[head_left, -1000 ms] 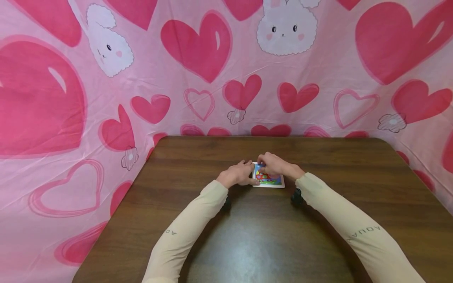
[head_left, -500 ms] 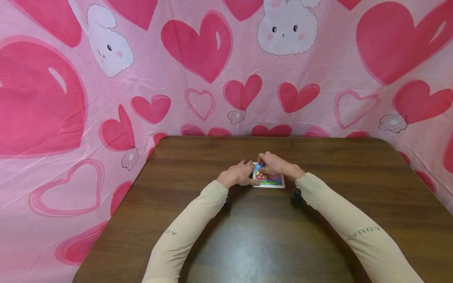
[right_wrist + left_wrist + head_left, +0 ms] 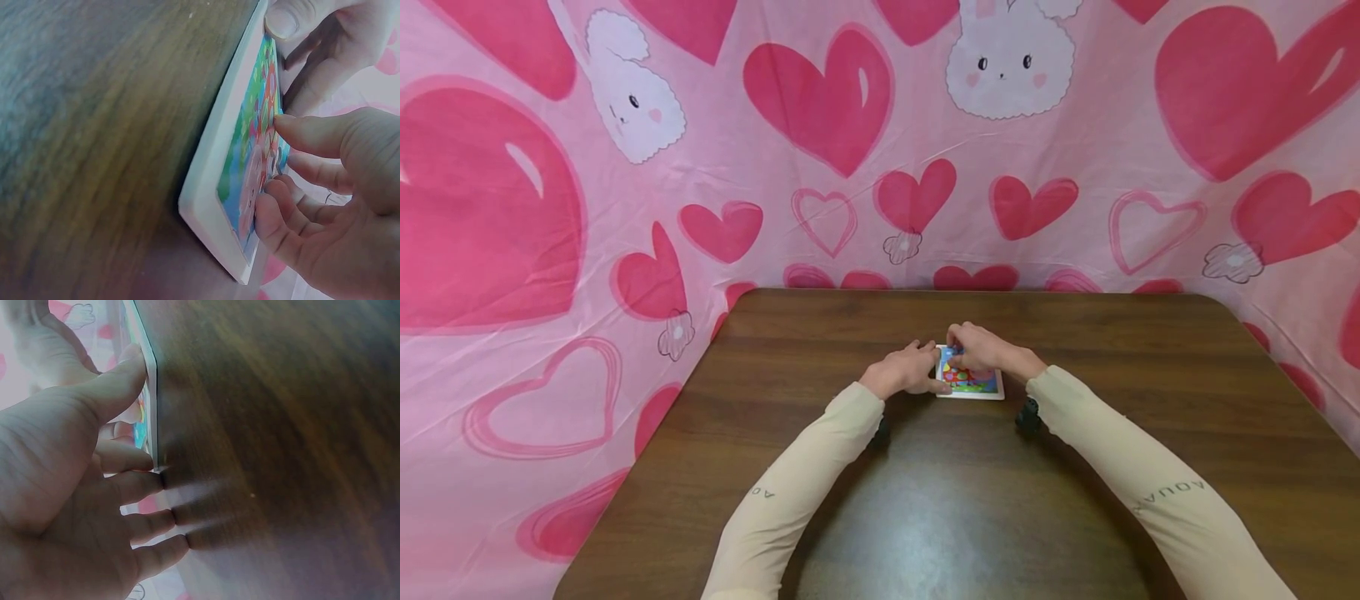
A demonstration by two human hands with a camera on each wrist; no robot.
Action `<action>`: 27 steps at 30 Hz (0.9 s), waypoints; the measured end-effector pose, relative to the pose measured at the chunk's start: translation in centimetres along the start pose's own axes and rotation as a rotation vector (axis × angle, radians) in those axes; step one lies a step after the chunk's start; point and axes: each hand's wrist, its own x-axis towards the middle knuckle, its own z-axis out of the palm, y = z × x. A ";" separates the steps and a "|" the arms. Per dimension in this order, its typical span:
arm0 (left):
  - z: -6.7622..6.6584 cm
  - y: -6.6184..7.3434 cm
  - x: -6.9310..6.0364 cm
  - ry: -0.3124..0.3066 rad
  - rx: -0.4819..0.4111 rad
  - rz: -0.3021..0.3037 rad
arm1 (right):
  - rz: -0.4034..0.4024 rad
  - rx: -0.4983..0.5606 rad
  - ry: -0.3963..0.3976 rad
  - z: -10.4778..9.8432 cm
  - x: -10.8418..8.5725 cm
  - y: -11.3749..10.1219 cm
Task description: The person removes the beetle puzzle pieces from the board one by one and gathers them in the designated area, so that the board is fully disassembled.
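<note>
A small white-framed board [image 3: 990, 396] with a bright cartoon picture [image 3: 239, 156] lies flat on the table, possibly a picture puzzle. My left hand [image 3: 910, 369] rests at its left side: the thumb presses the near-left part of the rim [image 3: 153, 419], while the other fingers stretch beyond the corner with tips on the tabletop. Over the upper left of the picture is my right hand [image 3: 981, 348]. Its thumb and bent fingers [image 3: 281, 231] touch the picture surface. Whether they pinch a piece there cannot be made out. The hand covers part of the picture.
The dark wooden table [image 3: 820, 333] has rounded far corners. A pink cloth with hearts and rabbits [image 3: 820, 225] hangs behind it and along both sides. Black wrist cameras [image 3: 1028, 415] sit under the cuffs, close to the tabletop.
</note>
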 end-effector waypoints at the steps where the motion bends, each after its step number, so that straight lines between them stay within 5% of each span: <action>1: 0.0 0.0 0.0 0.001 -0.001 0.001 | 0.003 0.004 -0.001 0.0 0.0 0.0; 16: 0.1 -0.1 0.2 0.001 0.001 0.000 | 0.021 0.034 0.024 0.1 0.1 0.1; 27: 0.1 0.0 0.1 0.002 -0.008 -0.006 | 0.000 0.058 -0.030 0.0 0.1 -0.1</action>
